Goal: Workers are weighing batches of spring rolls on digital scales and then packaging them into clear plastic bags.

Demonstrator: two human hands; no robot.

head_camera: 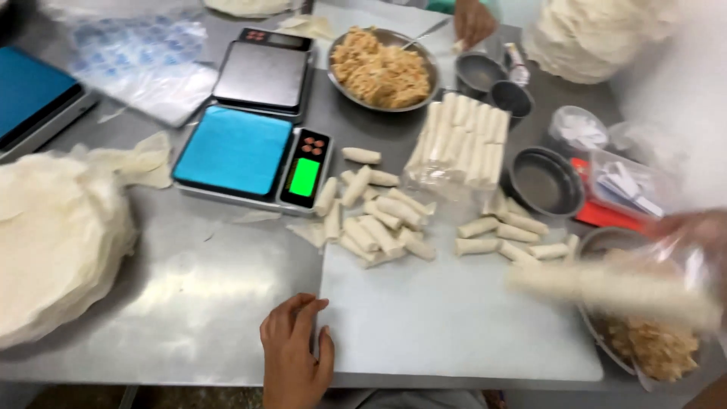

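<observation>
Spring rolls in clear bag [613, 291] blurring across right edge of steel worktop [189, 303], right hand [693, 231] clamping bag; packing step likely in hand. Left hand [295, 356] resting near front edge, fingers curled on white cutting board [454, 326], holding nothing. Filling bowl [651, 348] sitting under bag. Loose rolls [379, 220] lying mid-worktop, packed bundle [462, 144] beyond. Blue-topped scale [246, 155] standing left of rolls. Wrapper stack [53, 242] at left edge. Far edge: another person's hand [473, 23] working beside filling bowl [382, 68]. Next move probably needing steady bag, free hand supporting.
</observation>
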